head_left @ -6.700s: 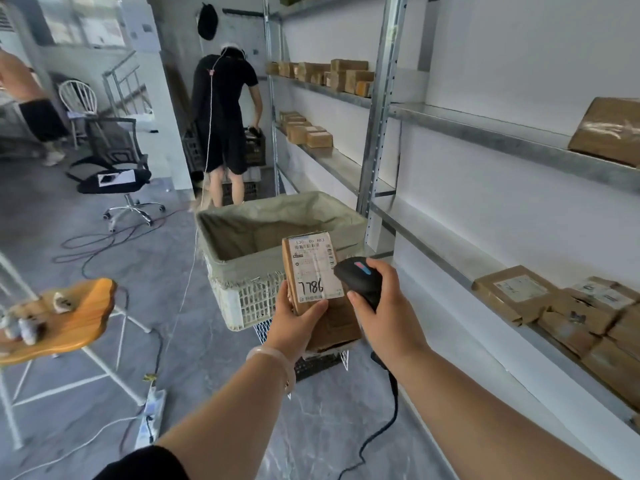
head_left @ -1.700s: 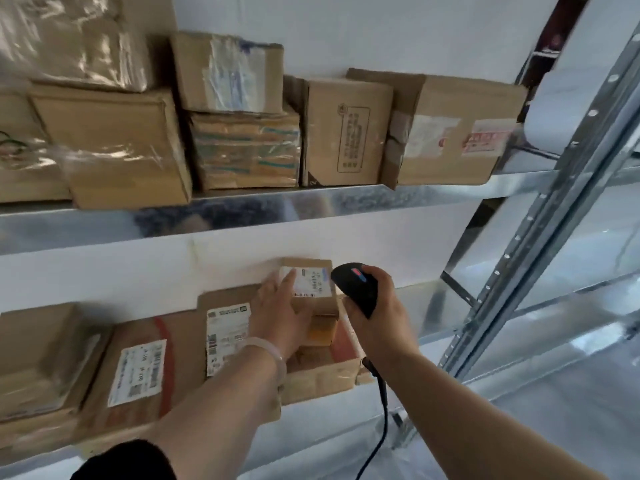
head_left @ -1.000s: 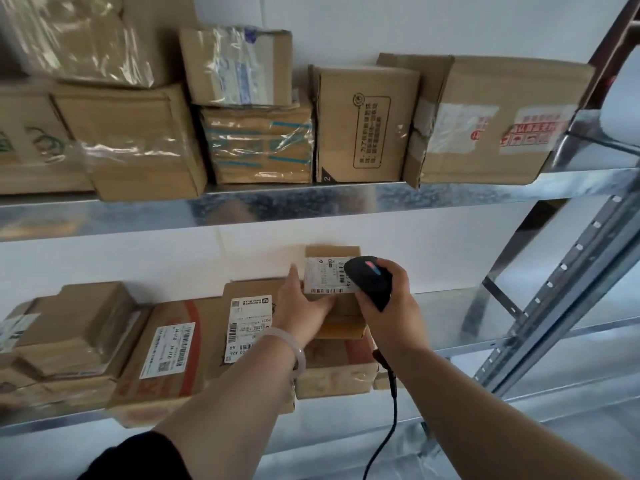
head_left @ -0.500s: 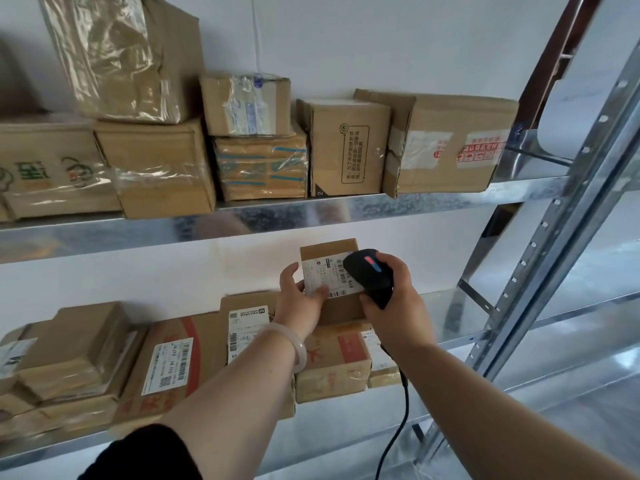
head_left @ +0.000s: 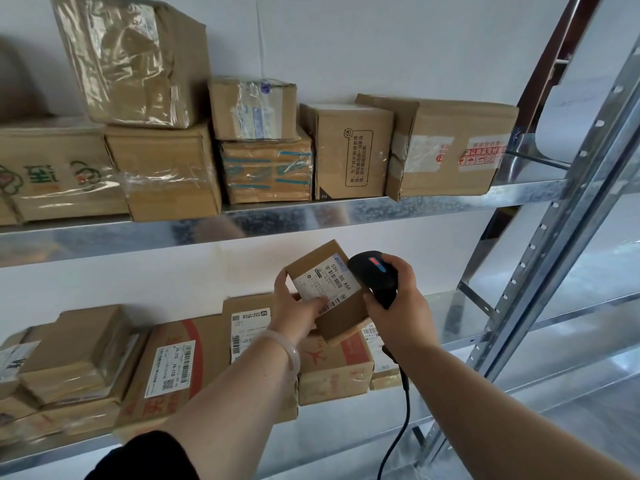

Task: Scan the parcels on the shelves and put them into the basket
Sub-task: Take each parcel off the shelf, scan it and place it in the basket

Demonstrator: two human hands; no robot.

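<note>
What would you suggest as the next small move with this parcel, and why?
Probably aim the scanner in the right hand at the label on the parcel: the left hand holds it label-up, but the scanner sits beside it.

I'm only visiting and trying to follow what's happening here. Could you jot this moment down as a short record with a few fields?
left hand: holds a small parcel above the lower shelf, label facing up
right hand: grips a black scanner right beside that label
upper shelf: cardboard boxes, some stacked
lower shelf: more labelled parcels
basket: not in view
</note>
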